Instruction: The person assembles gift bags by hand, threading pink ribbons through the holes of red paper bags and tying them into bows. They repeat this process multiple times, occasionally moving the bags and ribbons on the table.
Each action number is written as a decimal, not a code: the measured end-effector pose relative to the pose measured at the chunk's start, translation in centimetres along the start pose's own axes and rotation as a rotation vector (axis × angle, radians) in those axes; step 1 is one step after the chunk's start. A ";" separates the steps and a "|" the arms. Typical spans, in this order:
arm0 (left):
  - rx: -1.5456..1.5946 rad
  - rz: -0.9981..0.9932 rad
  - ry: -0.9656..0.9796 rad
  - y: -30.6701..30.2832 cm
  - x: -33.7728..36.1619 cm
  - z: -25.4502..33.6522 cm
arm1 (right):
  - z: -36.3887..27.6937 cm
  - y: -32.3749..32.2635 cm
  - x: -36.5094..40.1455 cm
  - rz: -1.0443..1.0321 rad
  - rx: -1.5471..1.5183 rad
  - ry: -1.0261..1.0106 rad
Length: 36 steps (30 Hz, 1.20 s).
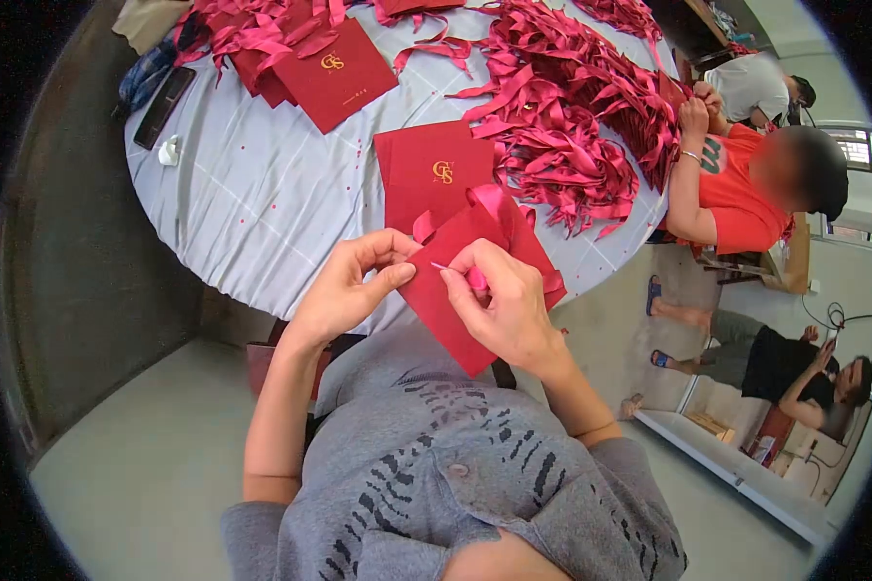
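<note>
A dark red paper bag [455, 324] is tilted over the table's near edge, just above my lap. My left hand [358, 281] pinches its left edge between thumb and fingers. Close to that edge, my right hand [499, 300] is closed on a pink ribbon [477, 279], and a thin, pale pointed tip sticks out between thumb and forefinger. What this tip belongs to is too small to make out. More pink ribbon loops over the bag's far side. Just beyond lies another red bag [443, 167] with a gold emblem, partly covered by the one I hold.
Large heaps of red bags with pink ribbons [572, 107] cover the right of the cloth-covered table [252, 213]. More red bags [337, 76] lie at the far left, near a black phone [165, 107]. A person in red [746, 189] works at the right edge; other people are behind.
</note>
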State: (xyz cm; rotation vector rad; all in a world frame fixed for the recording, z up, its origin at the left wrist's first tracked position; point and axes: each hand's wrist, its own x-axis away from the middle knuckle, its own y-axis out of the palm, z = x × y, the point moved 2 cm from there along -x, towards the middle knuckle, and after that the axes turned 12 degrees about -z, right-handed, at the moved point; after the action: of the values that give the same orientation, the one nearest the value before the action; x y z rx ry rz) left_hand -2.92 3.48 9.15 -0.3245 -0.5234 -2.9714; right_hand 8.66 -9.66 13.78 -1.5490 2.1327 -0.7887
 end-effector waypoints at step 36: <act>-1.339 0.482 0.310 1.2 0.8 -1.8 | 2.7 2.0 -3.2 0.057 0.174 -0.226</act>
State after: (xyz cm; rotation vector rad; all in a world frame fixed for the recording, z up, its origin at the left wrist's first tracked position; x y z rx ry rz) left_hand -3.87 1.70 8.06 -0.0334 1.3899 -2.3261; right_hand 9.86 -6.80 10.36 -1.4089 1.8848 -0.7220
